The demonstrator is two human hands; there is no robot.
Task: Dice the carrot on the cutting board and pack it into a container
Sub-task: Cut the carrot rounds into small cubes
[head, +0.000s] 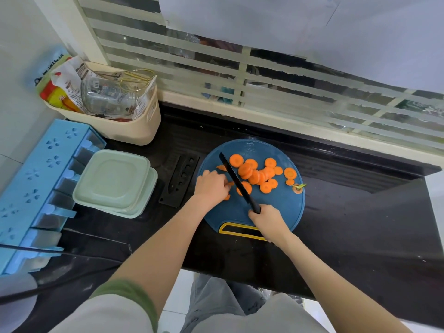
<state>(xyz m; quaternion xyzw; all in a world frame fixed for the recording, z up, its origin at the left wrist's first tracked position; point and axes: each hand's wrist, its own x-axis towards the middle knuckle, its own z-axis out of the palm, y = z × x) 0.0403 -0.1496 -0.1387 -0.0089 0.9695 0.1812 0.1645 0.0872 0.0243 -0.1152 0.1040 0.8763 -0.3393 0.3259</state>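
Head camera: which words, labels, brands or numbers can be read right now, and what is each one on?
Nothing in this view is sharp enough to quote.
Packets in the basket: printed lettering, too blurred to read.
Blue card on the wall behind them: dark writing, too small.
Cutting board: raised mark at its far rim, unreadable.
Window: blurred lettering behind the glass, unreadable.

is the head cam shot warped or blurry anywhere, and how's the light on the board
Head view: strong wide-angle warp, the window sill bows and the blue rack stretches at the left edge; centre is sharp, carrot slices and knife crisp; light is soft and even on the cutting board, with only faint shadows, no glare.
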